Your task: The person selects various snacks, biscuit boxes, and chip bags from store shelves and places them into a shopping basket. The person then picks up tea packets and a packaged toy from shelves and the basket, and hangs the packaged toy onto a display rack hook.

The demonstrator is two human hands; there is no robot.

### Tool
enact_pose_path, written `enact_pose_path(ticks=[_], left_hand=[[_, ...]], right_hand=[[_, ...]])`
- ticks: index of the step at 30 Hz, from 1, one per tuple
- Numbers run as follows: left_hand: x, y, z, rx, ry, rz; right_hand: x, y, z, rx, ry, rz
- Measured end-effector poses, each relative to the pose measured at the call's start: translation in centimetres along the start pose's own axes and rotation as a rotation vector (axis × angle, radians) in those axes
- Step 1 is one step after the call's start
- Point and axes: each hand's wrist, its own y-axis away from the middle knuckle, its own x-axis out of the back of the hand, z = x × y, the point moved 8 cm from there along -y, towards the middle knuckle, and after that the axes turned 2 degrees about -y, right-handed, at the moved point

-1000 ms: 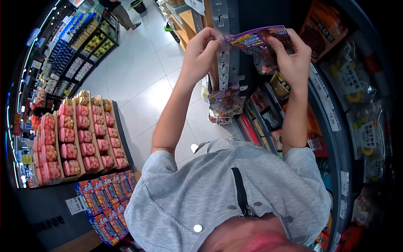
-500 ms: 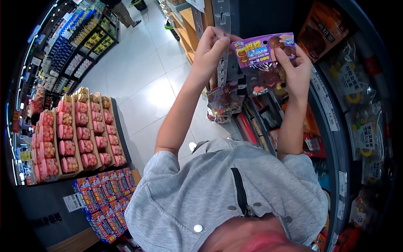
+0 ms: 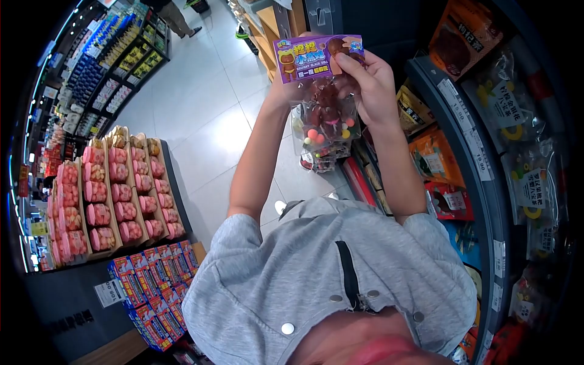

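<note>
My right hand (image 3: 378, 88) pinches the header card of a toy packet (image 3: 319, 61), thumb in front. The card is purple with a yellow-capped brown doll on it and reads "Squishy Black Doll". Below, the clear bag shows a brown doll and small coloured balls. Behind the card's left side is my left hand (image 3: 285, 92); its fingers are hidden, so whether it grips anything cannot be told. A clear plastic hanging strip (image 3: 322, 17) shows above the card. More toy packets (image 3: 322, 159) hang lower, partly covered by the held one.
Shelves on my right hold bagged goods (image 3: 510, 106) behind price labels (image 3: 465, 125). To the left stands a rack of pink-lidded jars (image 3: 125, 210), with blue-and-red boxes (image 3: 152, 286) beneath. Wooden shelving (image 3: 260, 45) is ahead; a person's legs (image 3: 176, 21) show far off.
My right hand has brought the toy packet left, in front of the hanging strip. My left hand, earlier pinching at the strip, is now mostly hidden behind the card.
</note>
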Motion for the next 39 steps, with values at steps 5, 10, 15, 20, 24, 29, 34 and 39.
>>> enact_pose_path(ticks=[5,10,15,20,24,29,34,39], left_hand=[[0.5,-0.3,-0.6,0.097,0.208,0.035],[0.2,-0.3,0.1,0.022,0.113,-0.028],[0.1,-0.3,0.2,-0.003,0.074,-0.026],[0.9,0.2,-0.7,0.024,0.022,-0.015],[1.5,2.0,-2.6,0.261,0.544,0.097],[2.1,1.0,-0.4,0.044,0.208,0.040],[2.2,0.5,0.6,0.046,-0.011,0.135],[2.1,1.0,1.0,0.082,-0.066,0.228]], right_hand=[[0.3,0.0,0.0,0.017,0.029,0.037],[-0.3,0.1,0.1,0.015,0.017,0.015],[0.3,0.1,0.0,0.060,0.144,0.031],[0.8,-0.2,-0.1,0.117,0.268,-0.002],[1.3,-1.0,0.4,0.132,0.322,-0.015],[1.4,-1.8,1.3,0.126,0.387,-0.039],[1.6,-1.9,2.3,0.091,0.349,-0.062],[2.3,-2.1,2.9,0.072,0.325,-0.011]])
